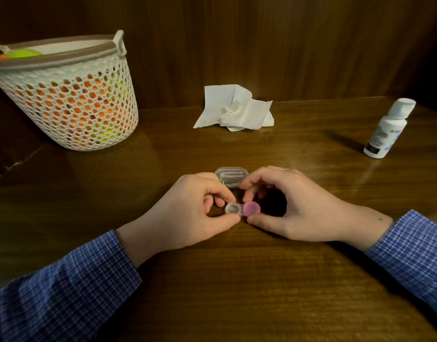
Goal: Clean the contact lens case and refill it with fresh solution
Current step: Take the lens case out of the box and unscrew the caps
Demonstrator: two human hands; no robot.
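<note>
Your left hand point(188, 208) pinches the open well of the lens case point(233, 209); your right hand point(294, 206) has thumb and fingers clamped on the pink cap point(251, 209).

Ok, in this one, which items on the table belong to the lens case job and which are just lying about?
Belongs to the job:
- small clear contact lens case with one pink cap, held by left hand and right hand
- white plastic solution bottle
- crumpled white paper tissue

Lying about:
- white perforated plastic basket
- clear plastic box, purpose unclear
</note>
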